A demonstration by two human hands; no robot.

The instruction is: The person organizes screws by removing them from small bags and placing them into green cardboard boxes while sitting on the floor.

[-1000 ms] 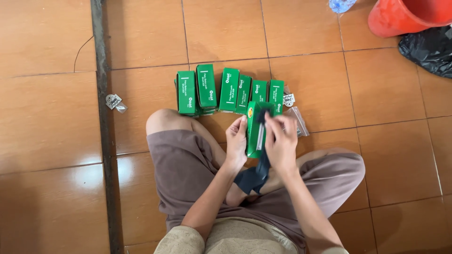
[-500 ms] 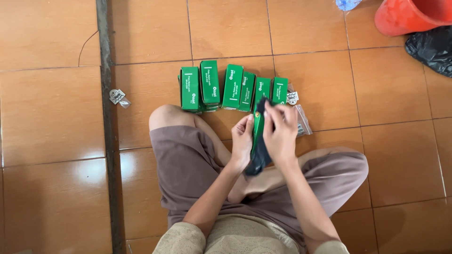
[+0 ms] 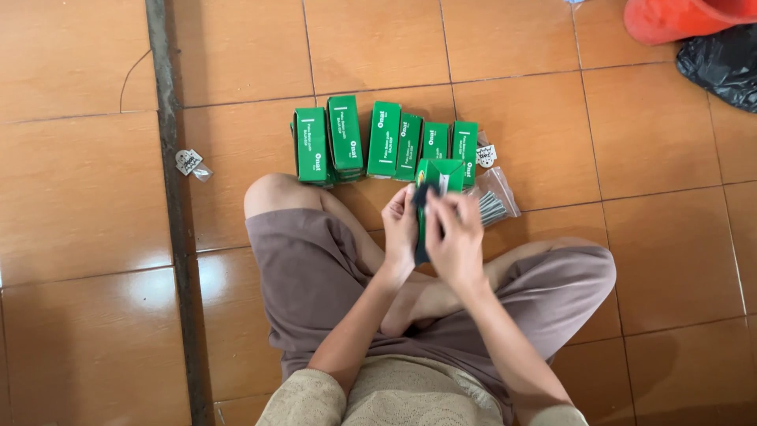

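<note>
Head view, looking straight down on a person seated cross-legged on an orange tiled floor [image 3: 646, 134], with a dark metal strip [image 3: 175, 213] running up the floor on the left. Beyond the knees, a row of green boxes [image 3: 384, 142] lies side by side on the tiles, long axes pointing away from the person; it is just beyond the hands and apart from them. At the top right are part of a red bucket [image 3: 678, 16] and a black plastic bag [image 3: 721, 67], well apart from the work. The left hand [image 3: 400, 229] and right hand [image 3: 456, 241] meet above the lap, both closed on one open green box [image 3: 439, 175] held upright, its long axis pointing away from the person and its open top flaps toward the row. A dark piece [image 3: 420, 225] sits between the two hands, against the box; what it is cannot be told. The left fingers pinch the box's near left edge, and the right fingers close over its front, so neither hand is nearer than the other. Just right of the hands, a clear bag of nails [image 3: 493, 207] lies on the tiles, with a small paper tag [image 3: 486, 155] beyond it beside the last box. Another small tag [image 3: 189, 162] lies left of the row. Nothing stands between the held box and the row.
</note>
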